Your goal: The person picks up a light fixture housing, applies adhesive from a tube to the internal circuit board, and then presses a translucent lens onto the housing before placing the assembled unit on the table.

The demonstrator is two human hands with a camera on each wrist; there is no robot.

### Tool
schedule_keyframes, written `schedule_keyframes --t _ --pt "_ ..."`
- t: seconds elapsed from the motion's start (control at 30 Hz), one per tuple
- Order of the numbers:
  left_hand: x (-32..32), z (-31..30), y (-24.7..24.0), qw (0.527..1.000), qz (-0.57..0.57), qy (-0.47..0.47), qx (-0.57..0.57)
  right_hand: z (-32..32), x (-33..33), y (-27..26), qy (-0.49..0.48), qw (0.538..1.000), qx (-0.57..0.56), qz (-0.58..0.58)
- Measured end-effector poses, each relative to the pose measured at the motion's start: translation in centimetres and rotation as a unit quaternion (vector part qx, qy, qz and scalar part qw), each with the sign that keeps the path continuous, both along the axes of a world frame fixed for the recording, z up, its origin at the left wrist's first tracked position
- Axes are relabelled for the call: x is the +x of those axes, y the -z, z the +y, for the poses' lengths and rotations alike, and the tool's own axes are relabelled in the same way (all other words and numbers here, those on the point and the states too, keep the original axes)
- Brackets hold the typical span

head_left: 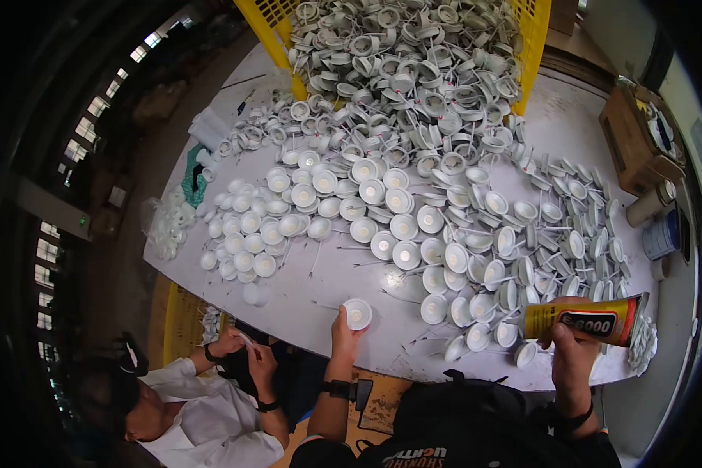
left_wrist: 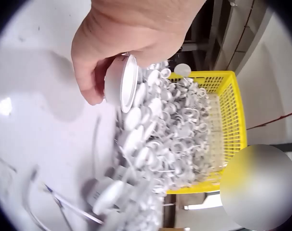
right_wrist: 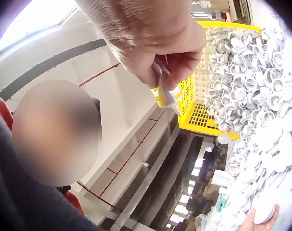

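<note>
A white downlight (head_left: 358, 314) sits in the left hand (head_left: 345, 341), a yellow glue tube (head_left: 585, 321) in the right hand (head_left: 572, 357).
Left fingers and thumb grip the downlight above the white table (head_left: 304, 312); the right hand clasps the tube. Beyond spread more downlights (head_left: 405, 255), near a yellow crate (head_left: 537, 47) heaped with white fittings (head_left: 402, 81).

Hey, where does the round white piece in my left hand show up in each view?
Head: the white piece is just below centre, in the left hand.
Left wrist: upper half, left of centre, seen nearly edge-on.
Right wrist: bottom right corner.
Shared landmark: the heaped yellow crate, top in head, right of centre in left wrist, upper right in right wrist.
</note>
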State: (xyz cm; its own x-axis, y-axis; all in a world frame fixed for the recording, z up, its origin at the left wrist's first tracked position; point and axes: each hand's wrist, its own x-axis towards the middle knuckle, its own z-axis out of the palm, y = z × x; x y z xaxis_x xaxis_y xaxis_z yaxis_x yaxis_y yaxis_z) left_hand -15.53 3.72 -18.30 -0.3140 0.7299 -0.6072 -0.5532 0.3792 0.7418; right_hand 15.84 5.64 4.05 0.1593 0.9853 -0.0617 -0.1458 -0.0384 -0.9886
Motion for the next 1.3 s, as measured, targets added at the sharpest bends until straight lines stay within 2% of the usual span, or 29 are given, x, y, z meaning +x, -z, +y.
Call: schedule_keyframes --t 0.03,0.07,0.13,0.17,0.2,0.23,0.27,0.33,0.4,0.43,0.47,0.5,0.53,0.57,0.63,0.7,0.77,0.97,1.03,1.1,1.17,1.2,1.27,1.3 --pt "-1.1 -0.1 1.2 0.996 0.073 -0.005 -0.045 0.2 -0.3 0.0 -0.005 1.000 -0.015 0.010" --pt "-2.1 -0.2 2.2 0.996 0.075 -0.007 -0.043 0.4 -0.6 0.1 0.004 1.000 -0.016 0.000" --pt "-3.8 -0.3 3.6 0.965 0.171 0.079 -0.184 0.7 -1.0 0.0 0.001 1.000 -0.024 -0.003" --pt "-5.0 -0.2 4.1 0.965 0.172 0.078 -0.184 0.9 -1.2 0.0 0.000 0.999 -0.033 -0.007" --pt "-6.0 0.0 3.7 0.905 0.312 0.175 -0.229 1.1 -1.4 0.2 0.007 1.000 -0.024 -0.011" --pt "-6.7 0.2 3.4 0.815 0.440 0.267 -0.267 1.3 -1.4 0.4 0.005 1.000 -0.025 -0.010" --pt "-7.2 0.3 3.1 0.814 0.441 0.265 -0.269 1.4 -1.5 0.5 0.012 0.999 -0.028 -0.011" --pt "-7.0 2.7 -1.3 0.710 0.644 0.165 -0.233 1.9 -1.6 0.7 0.026 0.999 -0.032 -0.005" --pt "-8.2 5.5 -0.4 0.864 0.481 0.112 -0.094 2.6 -1.8 1.0 0.030 0.999 -0.033 -0.006" --pt "-8.3 7.3 -0.1 0.945 0.311 0.065 -0.078 2.9 -1.9 1.1 0.034 0.999 -0.035 -0.008" --pt "-8.0 9.4 -0.2 0.990 0.131 0.014 -0.058 3.2 -2.0 1.1 0.034 0.999 -0.036 -0.009" --pt "-8.3 11.3 1.1 0.998 0.019 -0.051 -0.031 3.5 -2.2 1.1 0.033 0.999 -0.036 -0.014" --pt "-8.9 13.1 2.8 0.989 -0.093 -0.115 -0.004 3.7 -2.4 1.2 0.033 0.999 -0.038 -0.018" --pt "-9.4 14.7 3.6 0.989 -0.095 -0.115 -0.004 3.9 -2.5 1.3 0.033 0.999 -0.038 -0.019" --pt "-9.6 17.5 4.8 0.967 -0.161 -0.199 0.004 4.3 -2.5 1.4 0.040 0.997 -0.049 -0.039" --pt "-9.4 18.9 5.5 0.964 -0.153 -0.216 -0.003 4.5 -2.4 1.4 0.049 0.996 -0.058 -0.047" --pt "-9.1 19.6 5.8 0.954 -0.087 -0.278 -0.064 4.7 -2.2 1.7 0.060 0.996 -0.051 -0.039" --pt "-6.3 15.9 2.5 0.956 -0.072 -0.269 -0.097 4.3 -1.2 1.8 0.056 0.998 -0.036 -0.017" --pt "-3.3 13.0 -0.6 0.959 -0.210 -0.187 0.036 3.8 -0.5 1.5 0.047 0.998 -0.039 -0.005" --pt "0.2 10.1 -4.2 0.942 -0.318 -0.090 0.062 3.1 0.3 1.3 0.028 0.999 -0.026 0.023" --pt "4.4 7.2 -8.5 0.956 -0.283 0.003 0.075 2.2 1.3 0.5 -0.001 0.999 -0.033 0.041" --pt "6.3 6.1 -10.2 0.952 -0.298 0.014 0.068 1.9 1.8 0.2 -0.015 0.999 -0.024 0.043" --pt "9.6 4.5 -13.2 0.932 -0.289 0.194 0.101 1.4 2.9 -0.8 -0.056 0.997 -0.007 0.045" --pt "11.0 3.9 -14.3 0.931 -0.291 0.197 0.104 1.1 3.5 -1.0 -0.053 0.998 -0.004 0.042"
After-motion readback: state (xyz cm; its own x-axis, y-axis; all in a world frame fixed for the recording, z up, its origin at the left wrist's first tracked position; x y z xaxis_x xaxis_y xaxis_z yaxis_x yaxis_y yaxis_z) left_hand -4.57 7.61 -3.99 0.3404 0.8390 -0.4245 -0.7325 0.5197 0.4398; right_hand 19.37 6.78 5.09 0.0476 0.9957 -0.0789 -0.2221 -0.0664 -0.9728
